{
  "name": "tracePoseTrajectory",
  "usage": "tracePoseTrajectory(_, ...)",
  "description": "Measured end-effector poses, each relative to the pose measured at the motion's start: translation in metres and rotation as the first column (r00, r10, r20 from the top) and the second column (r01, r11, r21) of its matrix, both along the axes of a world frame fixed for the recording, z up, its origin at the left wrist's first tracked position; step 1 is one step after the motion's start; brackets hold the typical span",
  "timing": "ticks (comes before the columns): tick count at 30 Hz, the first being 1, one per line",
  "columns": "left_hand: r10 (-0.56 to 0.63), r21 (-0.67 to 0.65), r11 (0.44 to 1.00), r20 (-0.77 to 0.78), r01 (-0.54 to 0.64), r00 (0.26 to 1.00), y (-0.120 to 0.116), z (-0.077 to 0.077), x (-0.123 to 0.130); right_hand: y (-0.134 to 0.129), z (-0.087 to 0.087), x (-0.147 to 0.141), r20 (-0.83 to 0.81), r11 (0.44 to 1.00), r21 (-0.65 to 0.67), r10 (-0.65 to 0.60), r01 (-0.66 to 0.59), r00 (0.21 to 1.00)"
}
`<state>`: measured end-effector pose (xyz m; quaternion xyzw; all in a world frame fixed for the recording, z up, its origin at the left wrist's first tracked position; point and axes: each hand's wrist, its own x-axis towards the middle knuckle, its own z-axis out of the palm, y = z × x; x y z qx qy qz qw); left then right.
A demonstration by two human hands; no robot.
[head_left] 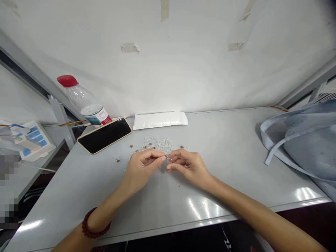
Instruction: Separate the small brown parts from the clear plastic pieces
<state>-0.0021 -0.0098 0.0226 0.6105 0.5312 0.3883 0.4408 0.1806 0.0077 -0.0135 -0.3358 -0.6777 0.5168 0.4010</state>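
Both hands work close together over the grey worktop [225, 140], and between their fingertips sits a small clear piece [170, 161], so tiny that I can't make out its shape. The left hand [140, 169] pinches its near end between thumb and forefinger; the right hand [191, 167] grips the other side more loosely, thumb below and forefinger above. Taking the hands as the clock's centre and the wall as twelve, a loose scatter of clear bits [164, 142] lies just beyond them at eleven o'clock, with a stray brown bit [118, 160] out at nine. A white packet [160, 120] rests at twelve, a phone [105, 135] at ten with a red-capped bottle [86, 99] behind it, and a grey-blue bag [312, 140] at three. To my eye the likeliest mishap is a slip: something this small and smooth could squirt out if the two pinches press unevenly, and, being see-through, would be hard to find among its lookalikes. The left knuckles are so near the scatter that a careless shift could brush bits apart, and any rolling towards six o'clock might drop off the front edge.
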Motion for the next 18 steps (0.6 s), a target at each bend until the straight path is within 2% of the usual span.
tracePoseTrajectory(3, -0.036, 0.112, 0.993, -0.061, 0.043, 0.997, -0.002, -0.004, 0.001, 0.000, 0.001, -0.001, -0.046, 0.995, -0.099, 0.003, -0.007, 0.999)
tracePoseTrajectory(5, -0.049, 0.159, 0.984, -0.163, 0.076, 0.985, -0.003, -0.007, 0.000, 0.001, 0.003, -0.001, -0.047, 0.990, -0.140, -0.007, 0.000, 0.999)
tracePoseTrajectory(10, 0.011, 0.283, 0.949, -0.463, 0.136, 0.886, -0.005, -0.014, 0.000, 0.002, 0.007, 0.000, -0.040, 0.977, -0.213, 0.018, -0.026, 0.999)
tracePoseTrajectory(15, 0.078, 0.477, 0.852, -0.525, 0.217, 0.847, -0.006, -0.020, 0.003, 0.000, 0.005, 0.000, -0.039, 0.965, -0.252, 0.060, -0.068, 0.997)
tracePoseTrajectory(18, 0.103, 0.525, 0.826, -0.500, 0.206, 0.860, -0.006, -0.021, 0.005, -0.001, 0.005, 0.001, -0.024, 0.965, -0.256, 0.059, -0.063, 0.998)
